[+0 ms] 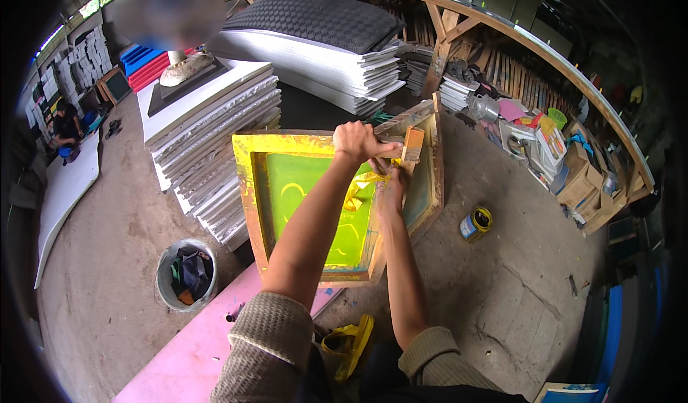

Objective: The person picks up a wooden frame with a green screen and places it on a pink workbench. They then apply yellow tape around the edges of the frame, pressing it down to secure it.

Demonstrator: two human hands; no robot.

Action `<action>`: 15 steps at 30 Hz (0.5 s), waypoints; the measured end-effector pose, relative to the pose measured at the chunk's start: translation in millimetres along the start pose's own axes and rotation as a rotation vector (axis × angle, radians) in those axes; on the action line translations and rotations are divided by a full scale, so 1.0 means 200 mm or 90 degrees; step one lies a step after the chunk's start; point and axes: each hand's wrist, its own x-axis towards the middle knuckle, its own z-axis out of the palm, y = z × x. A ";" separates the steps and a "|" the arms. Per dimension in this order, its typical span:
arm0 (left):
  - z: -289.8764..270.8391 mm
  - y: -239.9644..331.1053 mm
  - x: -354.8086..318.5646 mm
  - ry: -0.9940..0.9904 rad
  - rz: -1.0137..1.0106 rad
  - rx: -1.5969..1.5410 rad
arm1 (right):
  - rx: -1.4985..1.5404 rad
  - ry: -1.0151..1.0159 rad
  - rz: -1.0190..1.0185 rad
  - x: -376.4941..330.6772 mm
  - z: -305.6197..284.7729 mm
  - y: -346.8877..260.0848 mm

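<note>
A screen-printing frame (247,188) with yellow-stained wooden sides and green mesh stands tilted before me; pale curved outlines show on its mesh. At its upper right, my left hand (356,143) is closed on a paint-stained wooden bar (412,145), the thumb reaching along it. Just below, my right hand (393,184) pinches a crumpled yellow rag (363,182) against the bar's lower part. Cloth or thin plastic, I cannot tell which. My fingers hide the bar's lower end. Behind is a second wooden frame (435,181).
Left stands a tall stack of white sheets (215,138); behind, another stack carries a black textured mat (315,17). A bucket of cloths (162,277), a pink board (193,353) and an open paint can (473,225) are on the floor. Another person (66,127) sits far left.
</note>
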 end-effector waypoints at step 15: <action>-0.20 -0.14 -0.15 0.073 -0.042 0.031 | -0.117 -0.125 0.035 0.14 0.08 0.17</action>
